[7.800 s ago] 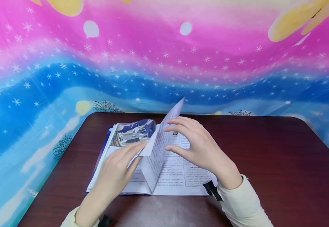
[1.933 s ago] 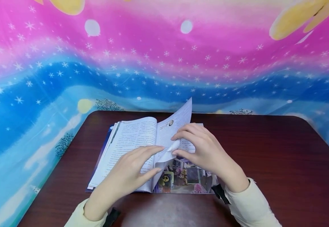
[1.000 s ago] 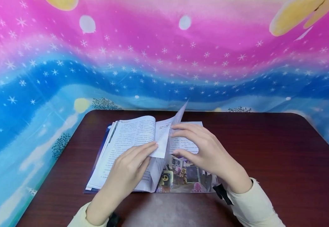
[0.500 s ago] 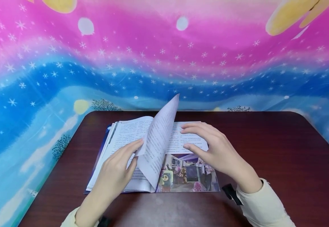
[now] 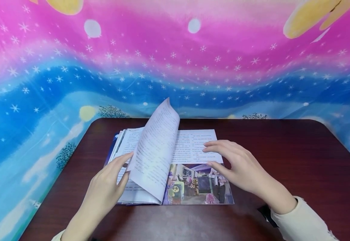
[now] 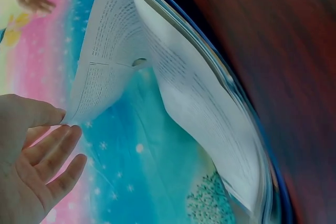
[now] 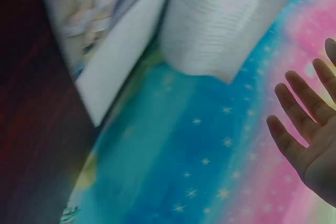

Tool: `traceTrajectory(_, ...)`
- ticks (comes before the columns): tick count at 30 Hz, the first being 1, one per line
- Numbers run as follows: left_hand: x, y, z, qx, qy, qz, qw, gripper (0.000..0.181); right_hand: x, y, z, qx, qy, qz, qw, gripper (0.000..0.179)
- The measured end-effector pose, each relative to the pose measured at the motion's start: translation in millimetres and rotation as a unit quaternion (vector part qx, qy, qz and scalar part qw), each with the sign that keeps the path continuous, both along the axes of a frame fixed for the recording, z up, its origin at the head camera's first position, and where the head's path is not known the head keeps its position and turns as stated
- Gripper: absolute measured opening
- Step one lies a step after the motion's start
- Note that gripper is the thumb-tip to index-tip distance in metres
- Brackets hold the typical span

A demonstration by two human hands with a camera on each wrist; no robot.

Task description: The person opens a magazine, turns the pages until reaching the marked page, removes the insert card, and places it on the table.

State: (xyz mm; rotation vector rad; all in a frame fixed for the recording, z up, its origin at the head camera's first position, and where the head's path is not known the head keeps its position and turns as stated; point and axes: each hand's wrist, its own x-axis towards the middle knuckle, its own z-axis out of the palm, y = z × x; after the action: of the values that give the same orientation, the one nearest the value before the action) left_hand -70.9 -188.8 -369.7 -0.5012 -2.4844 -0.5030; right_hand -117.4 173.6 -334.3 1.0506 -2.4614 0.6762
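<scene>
An open book (image 5: 193, 144) lies on the dark table, with a colour picture of a room on the lower half of its right page. One printed page (image 5: 155, 147) stands up from the spine, curving over the left side. My left hand (image 5: 107, 184) pinches that page by its near outer corner; in the left wrist view, thumb and fingertips meet at the corner of the page (image 6: 105, 72). My right hand (image 5: 238, 164) hovers over the right page's outer edge with fingers spread, holding nothing. The right wrist view shows the same hand (image 7: 310, 124) apart from the paper.
The dark wood table (image 5: 292, 160) reaches out on both sides of the book. Behind it hangs a pink and blue cloth (image 5: 175, 67) with snowflakes, close to the table's far edge. A blue cover edge (image 6: 273, 166) shows under the page stack.
The left hand has carried the page from the right over toward the left. The right hand has let go of it and moved right, uncovering the picture and text on the right page.
</scene>
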Motion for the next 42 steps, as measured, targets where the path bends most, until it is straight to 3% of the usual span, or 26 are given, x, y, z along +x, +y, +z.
traceTrajectory(6,6.2,-15.3,-4.3,-0.007,-0.020,0.022,0.9995,0.072,-0.3,17,-17.1,0.046,-0.001,-0.006,0.9989,0.033)
traceTrajectory(11,7.5,-29.4,-3.4,-0.019,-0.078,0.051,0.9955,0.073,1.7,29,-29.3,0.073,-0.008,0.011,0.9972,0.033)
traceTrajectory(18,6.9,-47.6,-3.2,-0.028,-0.182,0.086,0.9791,0.072,8.1,40,-41.2,0.106,-0.029,0.041,0.9931,0.036)
traceTrajectory(26,5.0,-54.2,-13.7,-0.039,-0.273,0.070,0.9586,0.075,12.4,51,-51.3,0.152,-0.101,0.015,0.9831,0.038)
traceTrajectory(30,4.8,-57.4,-18.3,-0.055,-0.297,0.070,0.9508,0.081,12.8,55,-56.6,0.164,-0.136,0.007,0.9771,0.040)
traceTrajectory(36,1.2,-62.9,-22.6,-0.093,-0.323,0.076,0.9388,0.083,11.4,58,-62.1,0.174,-0.149,0.007,0.9734,0.044)
traceTrajectory(42,-2.2,-65.1,-24.8,-0.124,-0.330,0.066,0.9335,0.074,10.4,59,-64.5,0.194,-0.174,-0.004,0.9654,0.048)
